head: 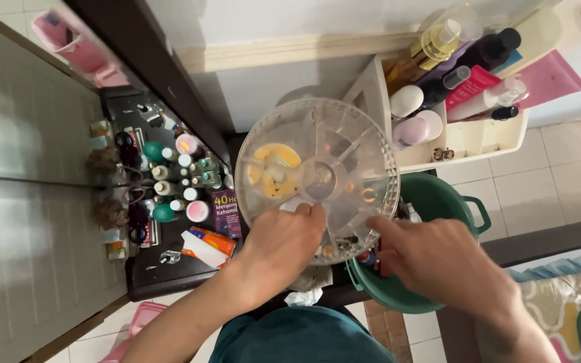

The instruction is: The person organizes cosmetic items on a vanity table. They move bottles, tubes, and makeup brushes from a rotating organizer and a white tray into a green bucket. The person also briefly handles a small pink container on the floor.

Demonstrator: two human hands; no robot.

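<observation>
A round clear plastic organizer tray (344,134) with wedge-shaped compartments sits in the middle of the view, over a dark shelf. My left hand (284,245) grips its near rim with fingers curled on the edge. My right hand (432,259) touches the rim at the lower right, forefinger stretched toward the tray. Something yellow (274,168) shows through the tray's left compartments. Small items lie in the near compartments, partly hidden by my hands.
A green bucket (445,202) stands under and right of the tray. A white rack (465,134) behind it holds several bottles and tubes. The dark shelf (163,269) at left carries several small bottles and jars beside a mirror. Tiled floor lies to the right.
</observation>
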